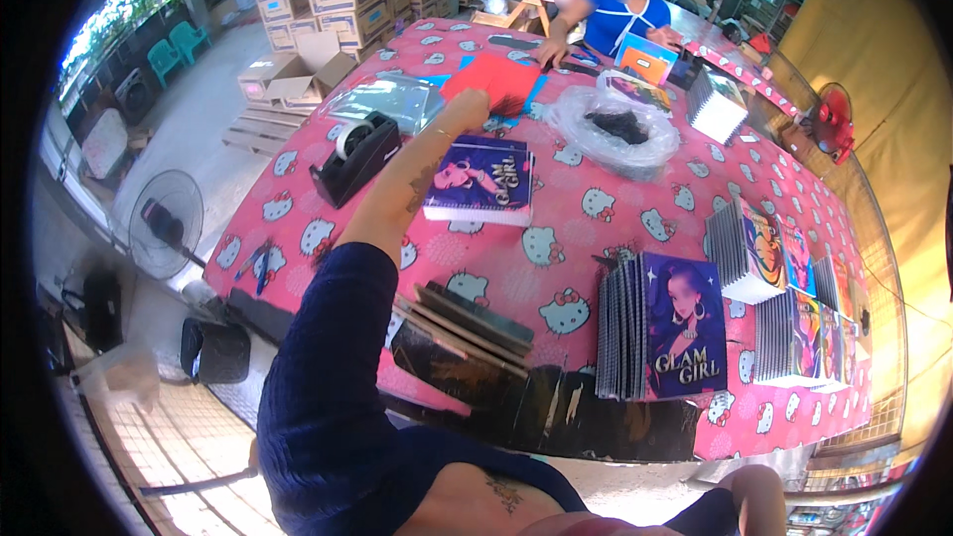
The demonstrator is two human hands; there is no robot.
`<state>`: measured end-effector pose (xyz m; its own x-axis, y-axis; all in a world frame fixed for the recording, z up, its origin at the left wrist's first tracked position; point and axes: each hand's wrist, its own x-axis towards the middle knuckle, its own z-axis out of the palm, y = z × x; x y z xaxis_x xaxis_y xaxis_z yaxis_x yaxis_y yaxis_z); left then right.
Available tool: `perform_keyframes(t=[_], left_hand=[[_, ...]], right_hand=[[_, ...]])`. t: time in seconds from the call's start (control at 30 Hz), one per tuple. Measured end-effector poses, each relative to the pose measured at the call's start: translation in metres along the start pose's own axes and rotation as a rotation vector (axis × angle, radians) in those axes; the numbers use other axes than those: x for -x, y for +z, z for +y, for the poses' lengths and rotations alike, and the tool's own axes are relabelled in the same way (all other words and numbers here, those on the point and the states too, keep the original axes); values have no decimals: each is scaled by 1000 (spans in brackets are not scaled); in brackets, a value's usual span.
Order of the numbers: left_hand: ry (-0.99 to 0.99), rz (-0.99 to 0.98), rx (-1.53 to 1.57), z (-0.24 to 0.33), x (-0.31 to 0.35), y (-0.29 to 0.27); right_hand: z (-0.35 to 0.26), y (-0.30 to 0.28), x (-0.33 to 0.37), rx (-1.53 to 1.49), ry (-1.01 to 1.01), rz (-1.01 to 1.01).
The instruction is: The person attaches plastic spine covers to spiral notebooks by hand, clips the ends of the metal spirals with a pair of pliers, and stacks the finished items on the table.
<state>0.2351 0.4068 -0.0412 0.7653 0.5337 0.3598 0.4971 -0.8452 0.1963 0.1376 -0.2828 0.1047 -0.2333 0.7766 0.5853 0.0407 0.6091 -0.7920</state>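
Note:
My left arm stretches far across the table, and my left hand [471, 111] is closed at the near edge of some red sheets [484, 74] lying over blue ones. What its fingers hold, if anything, is hidden. Just below the hand lies a small stack of spiral notebooks [481, 179] with purple illustrated covers. Left of the forearm stands a black tape dispenser [357, 164] with a roll in it, beside clear plastic sleeves [382, 101]. My right hand is out of view; only part of the bent right arm [756, 498] shows at the lower edge.
An upright row of purple notebooks [685, 323] stands front right, with more notebook stacks [745, 258] beyond. Dark boards [462, 333] lie near the front edge. A clear plastic bag [620, 134] holds something black. Across the table, a person in blue [620, 15] has a hand [556, 50] near the sheets.

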Motion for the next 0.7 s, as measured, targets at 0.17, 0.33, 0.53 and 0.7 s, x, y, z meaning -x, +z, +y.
perform_keyframes(t=[0.17, 0.33, 0.53, 0.7], left_hand=[[-92, -160, 62, 44, -21, 41], [-47, -332, -119, 43, -37, 52], [-251, 138, 196, 22, -49, 27], [-90, 323, 365, 28, -7, -44]], right_hand=[[44, -22, -3, -56, 105, 149], [67, -34, 0, -90, 140, 211], [84, -42, 6, -155, 100, 207], [101, -42, 11, -162, 19, 216]])
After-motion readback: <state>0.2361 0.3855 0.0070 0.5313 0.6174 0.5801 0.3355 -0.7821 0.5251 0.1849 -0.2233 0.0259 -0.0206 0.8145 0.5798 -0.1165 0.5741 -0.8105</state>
